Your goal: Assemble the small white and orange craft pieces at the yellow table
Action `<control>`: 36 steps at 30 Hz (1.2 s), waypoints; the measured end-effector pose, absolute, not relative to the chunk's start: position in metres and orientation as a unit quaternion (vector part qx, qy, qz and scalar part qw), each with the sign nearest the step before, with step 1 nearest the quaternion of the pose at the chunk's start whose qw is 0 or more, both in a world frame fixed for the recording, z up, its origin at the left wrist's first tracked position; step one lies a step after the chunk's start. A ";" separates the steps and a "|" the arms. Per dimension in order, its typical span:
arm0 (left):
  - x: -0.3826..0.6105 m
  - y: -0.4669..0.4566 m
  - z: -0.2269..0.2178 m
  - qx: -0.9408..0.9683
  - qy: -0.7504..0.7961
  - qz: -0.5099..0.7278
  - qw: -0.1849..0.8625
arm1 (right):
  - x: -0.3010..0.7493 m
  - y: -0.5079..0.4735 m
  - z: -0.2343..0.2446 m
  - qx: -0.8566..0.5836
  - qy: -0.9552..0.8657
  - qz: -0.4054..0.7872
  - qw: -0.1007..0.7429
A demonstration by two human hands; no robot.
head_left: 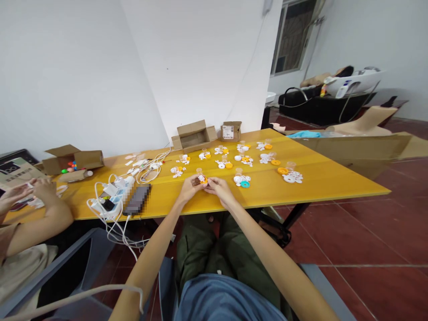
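Observation:
Near the front edge of the table, my left hand (190,187) is closed around a small orange-and-white plastic part (202,179) with dark dots on its white piece. The fingers of my right hand (219,189) pinch at the right side of that same part; the exact grip is too small to make out. Just behind it shows a small clear plastic cup (199,171). Right of my hands lies a group with a teal ring (245,184), white discs (237,179) and another clear cup. An orange ring (282,170) sits farther right, beside white pieces (293,177).
Several similar groups of parts cover the yellow table (321,178) behind my hands. Two cardboard boxes (194,136) stand against the wall. To the left are a power strip (112,200) with cables and a blurred phone-like slab (137,199). A co-worker's hands (43,189) work at far left.

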State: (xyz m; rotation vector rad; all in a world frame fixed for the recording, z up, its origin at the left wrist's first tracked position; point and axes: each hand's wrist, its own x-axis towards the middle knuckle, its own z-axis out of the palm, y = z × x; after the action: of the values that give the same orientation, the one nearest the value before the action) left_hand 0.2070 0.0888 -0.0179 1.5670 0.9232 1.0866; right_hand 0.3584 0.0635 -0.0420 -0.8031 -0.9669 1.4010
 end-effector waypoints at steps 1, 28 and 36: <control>0.207 0.089 -0.017 0.641 0.379 0.454 0.489 | 0.357 0.063 -0.042 -0.333 -0.398 0.615 0.594; 0.204 0.083 -0.008 0.632 0.373 0.488 0.472 | 0.343 0.062 -0.035 -0.307 -0.329 0.663 0.598; 0.203 0.083 -0.008 0.634 0.370 0.485 0.476 | 0.342 0.060 -0.026 -0.338 -0.318 0.662 0.588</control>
State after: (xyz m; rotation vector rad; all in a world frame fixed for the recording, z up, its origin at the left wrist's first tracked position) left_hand 0.2032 0.0826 -0.0081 1.5485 0.9036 1.1845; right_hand 0.3425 0.0595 -0.0257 -0.7874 -0.7399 1.5426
